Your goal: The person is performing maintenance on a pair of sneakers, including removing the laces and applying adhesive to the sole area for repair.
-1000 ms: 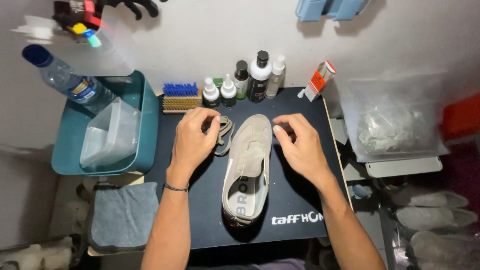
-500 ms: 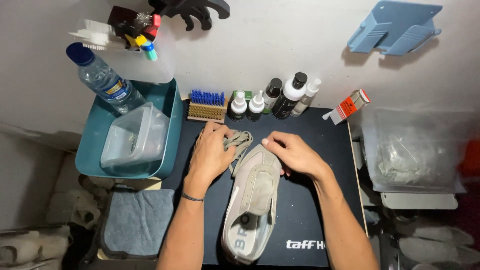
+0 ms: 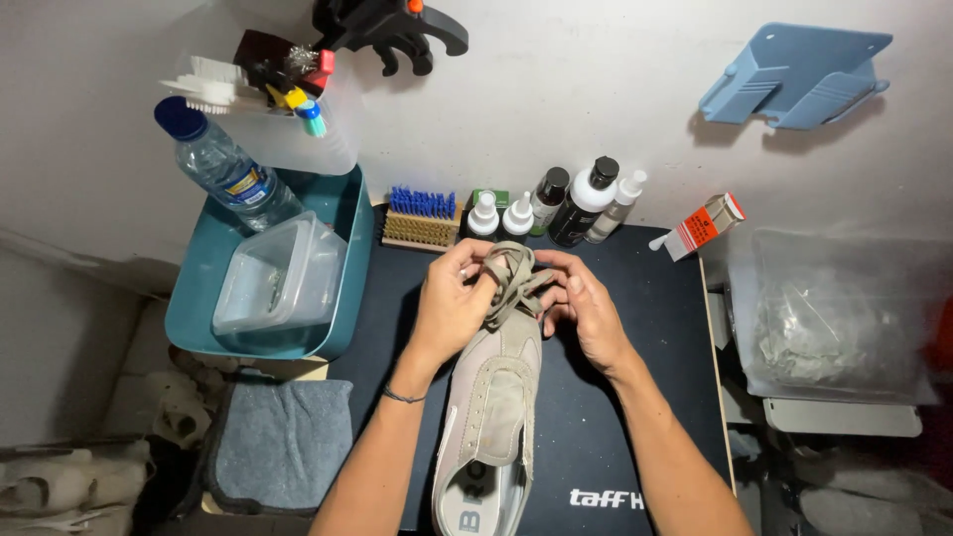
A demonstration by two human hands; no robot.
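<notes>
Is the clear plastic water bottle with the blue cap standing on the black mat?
No, the water bottle leans in the teal tub, left of the black mat.

2 bare forearms, no sleeves in view. Left hand [image 3: 449, 306]: thin dark band on wrist, lower centre of frame; ring on 1 finger, upper centre. Right hand [image 3: 588, 310]: nothing worn that shows.

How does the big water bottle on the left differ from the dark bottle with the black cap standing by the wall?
The water bottle is clear with a blue cap; the dark bottle is opaque with a black cap. The water bottle leans tilted in the teal tub; the dark bottle stands upright on the black mat. The water bottle looks much larger. Both are capped and untouched by the hands.
</notes>
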